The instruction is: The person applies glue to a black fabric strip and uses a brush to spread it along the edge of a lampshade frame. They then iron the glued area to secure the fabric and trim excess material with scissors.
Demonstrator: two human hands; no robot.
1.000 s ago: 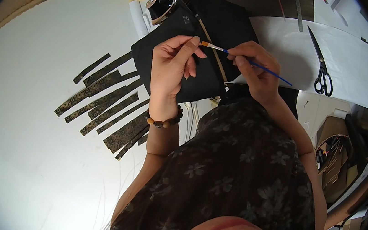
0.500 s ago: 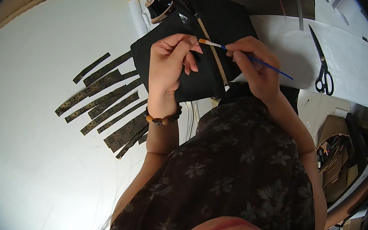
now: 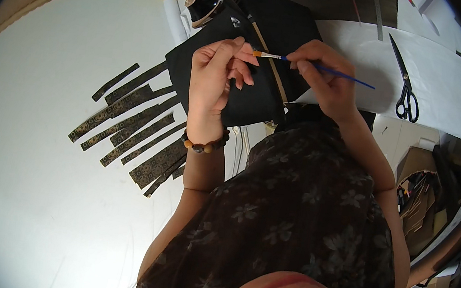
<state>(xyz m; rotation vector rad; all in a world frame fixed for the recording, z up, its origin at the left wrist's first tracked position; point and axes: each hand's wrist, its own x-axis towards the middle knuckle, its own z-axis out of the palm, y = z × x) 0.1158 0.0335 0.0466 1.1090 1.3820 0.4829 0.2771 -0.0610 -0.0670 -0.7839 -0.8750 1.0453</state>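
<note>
White table (image 3: 41,138): the left of the view is filled by its plain surface.
Floral garment (image 3: 291,209): dark, patterned with pale flowers, worn by the person and seen below both hands.
White sheet (image 3: 363,51): spread out on the right.
Black sheet (image 3: 256,98): laid beneath both hands, with its left edge reached onto the table.
Patterned strips (image 3: 152,170): laid in a loose, slanted row to the left of the black sheet, some overlapped by others.
Left hand (image 3: 213,70): raised over the black sheet, thumb brought close to the forefinger, the other fingers loosely curled; whether anything thin is pinched cannot be told.
Right hand (image 3: 330,78): fingers closed around a brush (image 3: 273,56).
Gold-and-black device (image 3: 207,3): set at the top of the black sheet, a blue light shown on it.
Scissors (image 3: 405,77): black, laid on the white sheet, handles turned toward the person.
Brush: blue-handled, held almost level above the black sheet, its orange-brown bristles pointed at the left fingers; contact cannot be told.
Pale strip (image 3: 278,82): stretched slantwise across the black sheet, passed over by the brush.
Bracelet (image 3: 200,147): beaded, worn on the left wrist.
</note>
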